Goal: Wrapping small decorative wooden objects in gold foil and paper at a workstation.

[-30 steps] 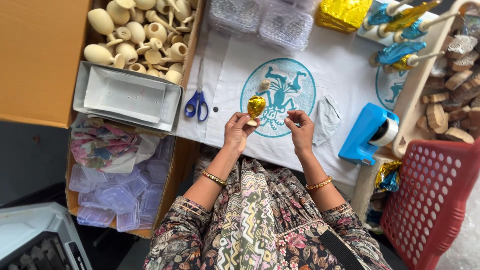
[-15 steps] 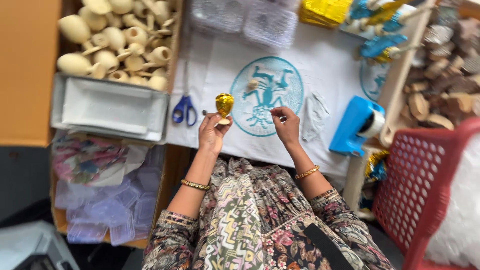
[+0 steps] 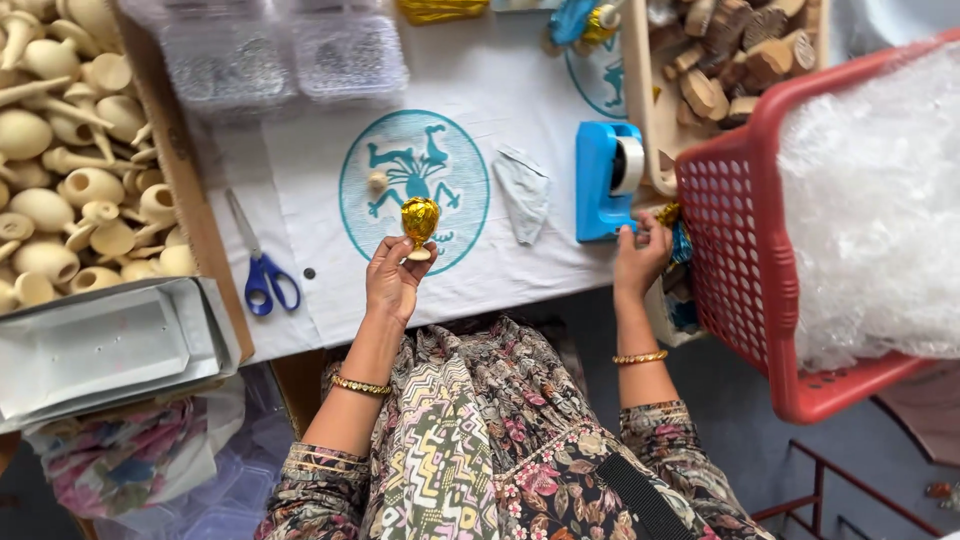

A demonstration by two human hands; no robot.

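Observation:
My left hand (image 3: 396,278) holds up a small wooden piece wrapped in gold foil (image 3: 420,219), pinched by its stem over the white cloth with a teal printed emblem (image 3: 300,190). My right hand (image 3: 640,255) has reached to the right edge of the table, its fingers among gold and blue foil pieces (image 3: 676,228) beside the blue tape dispenser (image 3: 604,180). Whether it grips anything there is hidden.
Blue-handled scissors (image 3: 262,270) lie left of my left hand. A box of bare wooden pieces (image 3: 70,170) and a grey tray (image 3: 100,345) sit at left. A red basket of bubble wrap (image 3: 800,220) stands at right. Clear lidded boxes (image 3: 350,55) are at the back.
My right hand left the gold-wrapped piece and moved right to the tape dispenser's side. My left hand kept the piece upright. The view shifted to the right.

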